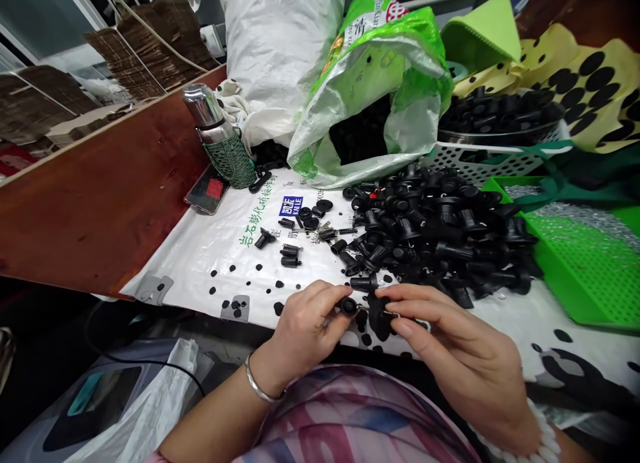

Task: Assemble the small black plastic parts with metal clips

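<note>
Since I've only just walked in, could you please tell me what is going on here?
The person's left hand pinches a small round-ended black part, while the right hand holds a wider black piece close beside it. Beyond them, a heap of black parts lies on the printed white sheet, left of a green tray.

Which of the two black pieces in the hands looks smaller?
The round-ended piece in the left hand; the broad piece in the right hand looks clearly bigger.
</note>
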{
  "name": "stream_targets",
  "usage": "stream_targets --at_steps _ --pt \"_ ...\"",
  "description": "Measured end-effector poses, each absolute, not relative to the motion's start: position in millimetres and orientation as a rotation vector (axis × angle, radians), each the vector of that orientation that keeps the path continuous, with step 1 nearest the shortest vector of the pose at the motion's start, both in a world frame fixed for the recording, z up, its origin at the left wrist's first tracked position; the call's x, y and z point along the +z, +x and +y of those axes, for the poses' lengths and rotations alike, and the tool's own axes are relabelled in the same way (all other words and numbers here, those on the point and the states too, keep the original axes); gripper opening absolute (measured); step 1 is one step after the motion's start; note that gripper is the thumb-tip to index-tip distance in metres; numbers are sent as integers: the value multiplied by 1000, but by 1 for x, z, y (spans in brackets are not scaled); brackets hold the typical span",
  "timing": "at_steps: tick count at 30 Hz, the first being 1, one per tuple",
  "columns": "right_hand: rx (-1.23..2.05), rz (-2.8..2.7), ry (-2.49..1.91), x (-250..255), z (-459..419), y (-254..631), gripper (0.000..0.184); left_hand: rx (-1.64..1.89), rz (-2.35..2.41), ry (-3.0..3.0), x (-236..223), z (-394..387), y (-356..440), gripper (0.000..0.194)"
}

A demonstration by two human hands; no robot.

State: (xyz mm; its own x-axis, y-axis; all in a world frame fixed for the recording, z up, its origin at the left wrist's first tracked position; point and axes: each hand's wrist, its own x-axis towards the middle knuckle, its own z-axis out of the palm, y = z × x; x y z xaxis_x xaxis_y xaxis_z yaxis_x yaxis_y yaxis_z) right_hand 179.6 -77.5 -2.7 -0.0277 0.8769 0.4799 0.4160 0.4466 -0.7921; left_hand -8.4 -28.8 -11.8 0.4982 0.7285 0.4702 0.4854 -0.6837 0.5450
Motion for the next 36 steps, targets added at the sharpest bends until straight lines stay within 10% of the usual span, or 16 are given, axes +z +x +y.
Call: stream_targets --at_steps 22,36 --pt "481 -1739 -1153 -15 -73 181 13 978 1017 2507 -11 -36 0 16" --pt "283 -2075 -1152 -1 -78 194 45 779 851 2209 -7 -35 -6 24"
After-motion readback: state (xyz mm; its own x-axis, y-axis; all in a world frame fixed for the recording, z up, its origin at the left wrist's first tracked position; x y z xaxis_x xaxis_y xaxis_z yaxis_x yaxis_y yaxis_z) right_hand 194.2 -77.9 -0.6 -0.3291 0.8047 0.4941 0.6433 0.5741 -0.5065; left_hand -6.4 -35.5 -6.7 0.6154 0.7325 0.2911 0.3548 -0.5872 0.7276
